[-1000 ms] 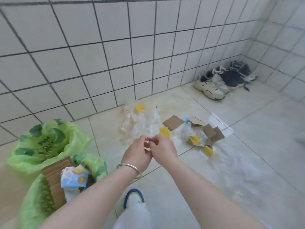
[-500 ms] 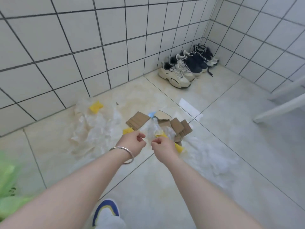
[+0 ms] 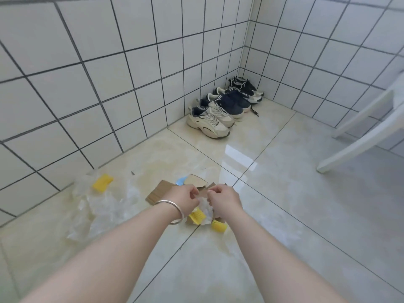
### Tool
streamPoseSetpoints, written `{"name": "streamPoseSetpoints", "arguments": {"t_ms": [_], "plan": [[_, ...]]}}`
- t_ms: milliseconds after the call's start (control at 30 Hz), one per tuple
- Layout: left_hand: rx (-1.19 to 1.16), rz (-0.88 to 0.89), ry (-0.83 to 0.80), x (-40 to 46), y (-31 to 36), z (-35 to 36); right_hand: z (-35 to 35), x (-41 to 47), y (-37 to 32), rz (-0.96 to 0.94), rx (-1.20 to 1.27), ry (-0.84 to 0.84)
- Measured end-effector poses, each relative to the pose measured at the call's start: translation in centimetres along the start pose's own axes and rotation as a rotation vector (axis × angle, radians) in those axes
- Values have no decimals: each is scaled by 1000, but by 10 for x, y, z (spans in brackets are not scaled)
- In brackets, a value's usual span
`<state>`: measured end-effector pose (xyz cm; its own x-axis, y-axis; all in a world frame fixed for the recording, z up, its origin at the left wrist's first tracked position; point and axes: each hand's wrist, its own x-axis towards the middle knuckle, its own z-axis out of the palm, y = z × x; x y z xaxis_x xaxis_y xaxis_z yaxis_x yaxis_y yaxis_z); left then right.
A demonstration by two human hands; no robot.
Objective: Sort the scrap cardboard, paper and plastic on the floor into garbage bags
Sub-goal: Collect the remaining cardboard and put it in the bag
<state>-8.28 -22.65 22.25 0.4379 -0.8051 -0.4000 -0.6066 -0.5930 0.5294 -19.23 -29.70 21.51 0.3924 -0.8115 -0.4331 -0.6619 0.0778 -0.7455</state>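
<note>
Your left hand (image 3: 182,199) and right hand (image 3: 223,199) both pinched, it seemed, the crumpled clear plastic (image 3: 204,207), which lay between them, just in front of the cardboard pieces (image 3: 158,192).

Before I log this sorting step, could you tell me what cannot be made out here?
- Garbage bags: outside the head view.
- Cardboard pieces: partly hidden by left hand and right hand.
- Crumpled plastic: what it wraps is unclear.
- White chair: cut off by right edge.

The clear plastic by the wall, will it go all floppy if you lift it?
Probably. The clear plastic lies crumpled and thin on the floor, so it should droop and feel very light. It looks glossy, so it might slip.
</note>
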Motion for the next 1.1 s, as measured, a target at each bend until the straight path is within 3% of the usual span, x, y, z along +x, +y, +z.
{"name": "streamPoseSetpoints", "arguments": {"t_ms": [333, 600, 767, 967, 1100], "plan": [[218, 30, -206, 69, -22, 48, 13, 76, 37, 125, 4, -62], [181, -116, -199, 131, -85, 78, 39, 141, 80, 224, -119, -116], [-6, -175, -56, 158, -104, 108, 53, 167, 106, 260, -184, -114], [-21, 26, -63, 179, -102, 131, 73, 185, 113, 173, -222, -56], [340, 192, -205, 187, -106, 144, 85, 192, 118, 136, -262, -36]]}}
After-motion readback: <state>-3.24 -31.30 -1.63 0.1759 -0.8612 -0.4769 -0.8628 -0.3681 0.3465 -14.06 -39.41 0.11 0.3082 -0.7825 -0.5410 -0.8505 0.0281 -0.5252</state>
